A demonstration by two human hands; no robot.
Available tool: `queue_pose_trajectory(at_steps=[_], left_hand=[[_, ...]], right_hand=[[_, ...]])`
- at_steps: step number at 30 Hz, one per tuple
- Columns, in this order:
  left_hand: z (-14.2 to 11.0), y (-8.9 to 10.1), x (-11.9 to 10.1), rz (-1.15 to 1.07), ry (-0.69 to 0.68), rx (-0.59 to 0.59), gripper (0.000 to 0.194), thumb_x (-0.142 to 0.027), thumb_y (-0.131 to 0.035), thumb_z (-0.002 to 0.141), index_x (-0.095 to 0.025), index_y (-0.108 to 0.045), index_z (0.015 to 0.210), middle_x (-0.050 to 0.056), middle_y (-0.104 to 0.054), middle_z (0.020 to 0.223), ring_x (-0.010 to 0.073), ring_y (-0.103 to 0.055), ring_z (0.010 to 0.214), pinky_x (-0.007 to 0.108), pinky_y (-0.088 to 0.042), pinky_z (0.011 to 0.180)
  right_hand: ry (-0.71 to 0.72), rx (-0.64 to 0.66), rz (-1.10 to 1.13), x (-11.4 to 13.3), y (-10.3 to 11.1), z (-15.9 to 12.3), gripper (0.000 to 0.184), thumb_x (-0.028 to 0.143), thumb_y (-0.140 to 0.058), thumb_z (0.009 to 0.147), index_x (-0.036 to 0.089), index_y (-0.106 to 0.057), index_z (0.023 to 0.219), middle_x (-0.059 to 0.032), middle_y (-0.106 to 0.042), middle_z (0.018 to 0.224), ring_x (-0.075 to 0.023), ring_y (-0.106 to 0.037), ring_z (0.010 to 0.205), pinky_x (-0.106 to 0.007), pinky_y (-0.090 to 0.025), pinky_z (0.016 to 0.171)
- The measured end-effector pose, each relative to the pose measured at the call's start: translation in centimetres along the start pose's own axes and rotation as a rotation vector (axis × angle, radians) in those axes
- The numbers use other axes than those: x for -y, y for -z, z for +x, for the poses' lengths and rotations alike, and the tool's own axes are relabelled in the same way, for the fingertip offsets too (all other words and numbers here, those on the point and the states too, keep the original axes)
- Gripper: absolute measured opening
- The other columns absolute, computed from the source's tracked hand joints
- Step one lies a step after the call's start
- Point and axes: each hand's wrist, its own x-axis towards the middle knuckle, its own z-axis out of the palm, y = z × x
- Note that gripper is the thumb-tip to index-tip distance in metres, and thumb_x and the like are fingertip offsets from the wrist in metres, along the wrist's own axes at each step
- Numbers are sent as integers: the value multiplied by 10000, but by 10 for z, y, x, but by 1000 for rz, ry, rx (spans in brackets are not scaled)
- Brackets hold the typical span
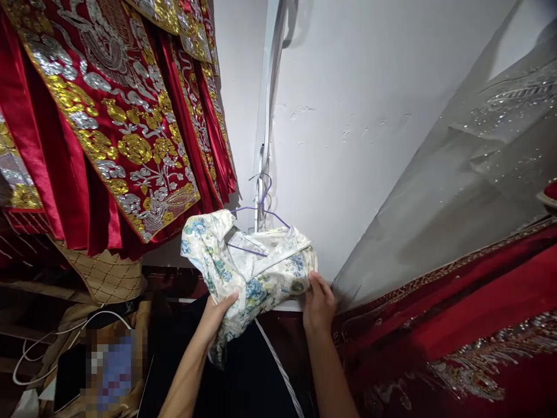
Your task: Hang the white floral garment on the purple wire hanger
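A white blouse (261,284) with blue and green floral print sits on a thin purple wire hanger (276,216), in the middle of the view. The hanger's bar shows through the V-shaped neck opening. My left hand (220,313) grips the blouse low on its left side, thumb on top of the cloth. On the opposite side, my right hand (321,305) pinches the edge near the sleeve. The hanger's hook lies in front of a narrow white upright strip (265,116) on the wall; whether it is hooked there I cannot tell.
Red garments (130,133) with gold and silver embroidery hang at the left. A pale sequined gown (435,191) and a red beaded garment (456,325) are at the right. A white cable (47,334) and a bag-like tan item (100,273) lie lower left.
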Motion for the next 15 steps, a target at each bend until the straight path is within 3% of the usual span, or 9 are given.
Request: queue_pose_trajectory(at_steps=[3,7,9,12,15], left_hand=[[-12,-4,15,-117,65,-84,637,-284,-830,725,-185,-610,1314,133,-677,1296,323,-588,1271,461,-410,1143],[-32,-13,31,-179,110,-46,578,-271,-827,733,-175,-642,1272,121,-685,1285,287,-590,1276,401,-394,1158],[-37,-17,34,-140,106,-7,553,-296,-824,740,-185,-657,1255,112,-682,1292,275,-580,1288,377,-390,1160],[-41,-21,38,-2,68,1,549,-361,-812,751,-190,-661,1250,125,-659,1322,294,-558,1310,397,-372,1167],[-46,-24,46,185,-9,-24,573,-423,-799,756,-209,-650,1266,138,-617,1373,315,-464,1392,441,-276,1213]], right_hand=[[-267,-81,120,-23,16,-9,319,314,-817,620,215,-737,912,-31,-732,977,-167,-660,795,-275,-552,643],[-336,-156,71,-28,22,-36,373,283,-829,549,186,-730,895,-3,-705,885,-90,-570,644,-198,-460,547],[-396,3,50,-20,13,-52,353,354,-829,592,181,-713,878,4,-667,783,-94,-541,609,-200,-419,518],[-567,412,-3,-4,-6,-79,395,553,-722,742,164,-658,767,13,-546,626,-101,-448,526,-221,-333,468],[-455,581,-114,7,-17,-98,435,606,-613,839,187,-583,729,30,-464,621,-116,-407,557,-239,-330,516]])
